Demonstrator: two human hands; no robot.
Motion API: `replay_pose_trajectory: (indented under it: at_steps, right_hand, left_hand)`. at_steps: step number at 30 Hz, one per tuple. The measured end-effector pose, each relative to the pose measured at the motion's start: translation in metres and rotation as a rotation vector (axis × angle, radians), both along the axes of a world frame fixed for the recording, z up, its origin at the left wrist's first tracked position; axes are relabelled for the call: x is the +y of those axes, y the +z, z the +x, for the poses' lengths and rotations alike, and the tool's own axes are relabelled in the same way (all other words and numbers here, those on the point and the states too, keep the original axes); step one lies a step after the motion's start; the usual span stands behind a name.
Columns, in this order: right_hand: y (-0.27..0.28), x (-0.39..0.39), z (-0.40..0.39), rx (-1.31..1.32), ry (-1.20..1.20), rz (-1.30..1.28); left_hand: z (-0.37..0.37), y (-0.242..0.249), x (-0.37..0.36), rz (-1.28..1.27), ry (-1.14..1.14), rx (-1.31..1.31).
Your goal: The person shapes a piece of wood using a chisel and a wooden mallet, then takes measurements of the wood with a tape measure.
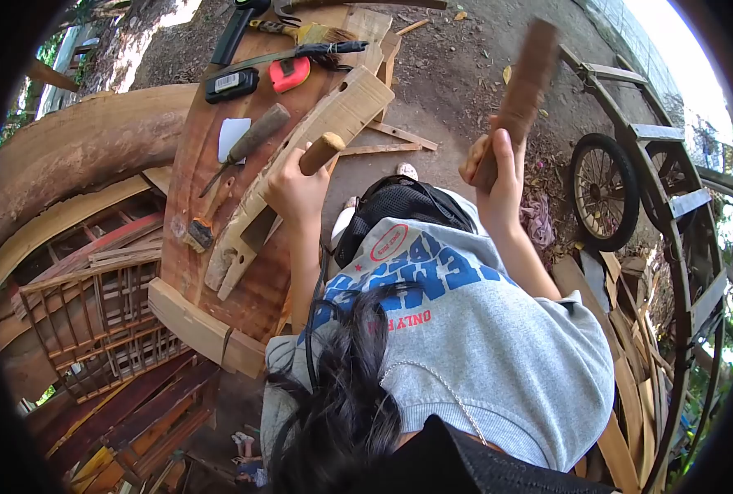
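Left hand (294,185): fingers wrapped around a pale, round-ended wooden tool handle (323,153) above the beam; the tool's lower end cannot be made out.

Right hand (498,160): fingers closed on a thick brown wooden club (529,78), raised well apart from the beam.

Beam (342,115): long, pale, wooden, lying on the worktop (255,309) of reddish-brown wood. Small dark hole near its far end, another near its near end; contents of either cannot be told.

Crate-like frame (95,271): brown wooden slats, left of the worktop; dark bars inside, further contents unclear.

Case (231,84): black, boxy, with a white barcode label; interior hidden. Just beside it, a red-and-black rounded object (290,76).

Also on the worktop: white square card (234,138), partly under a wooden-handled metal tool (255,134); small bristled paintbrush (200,235).
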State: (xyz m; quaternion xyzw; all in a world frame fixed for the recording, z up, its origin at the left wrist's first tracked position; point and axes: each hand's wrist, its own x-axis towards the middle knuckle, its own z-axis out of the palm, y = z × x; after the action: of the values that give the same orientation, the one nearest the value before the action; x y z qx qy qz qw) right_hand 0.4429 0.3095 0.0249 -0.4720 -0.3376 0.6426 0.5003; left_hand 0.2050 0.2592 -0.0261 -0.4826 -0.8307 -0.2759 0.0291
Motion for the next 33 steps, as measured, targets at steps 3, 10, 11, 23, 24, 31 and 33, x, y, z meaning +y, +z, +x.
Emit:
replay_pose_trajectory:
  at_steps: [3, 10, 11, 23, 24, 31, 33]
  right_hand:
    - [-0.019, -0.053, -0.034, -0.084, 0.156, -0.104]
    - [0.006, -0.020, -0.035, -0.078, 0.125, -0.026]
    - [0.001, -0.028, -0.048, 0.031, -0.001, 0.059]
    - [-0.010, -0.075, -0.078, 0.011, -0.016, 0.060]
    - [-0.037, -0.097, -0.071, -0.332, 0.300, 0.128]
    - [-0.006, -0.049, -0.059, 0.019, 0.112, -0.060]
    - [-0.032, -0.067, -0.067, 0.039, 0.084, 0.109]
  left_hand:
    - [0.000, -0.001, -0.004, -0.062, -0.006, 0.037]
    - [-0.041, -0.009, -0.038, 0.016, 0.062, 0.047]
    - [-0.040, -0.007, -0.039, 0.022, 0.066, 0.045]
    - [-0.057, -0.009, -0.072, -0.034, 0.095, 0.063]
    - [-0.057, -0.009, -0.072, -0.044, 0.107, 0.068]
    - [-0.078, -0.013, -0.097, -0.081, 0.172, 0.107]
    - [-0.077, -0.010, -0.098, -0.118, 0.182, 0.101]
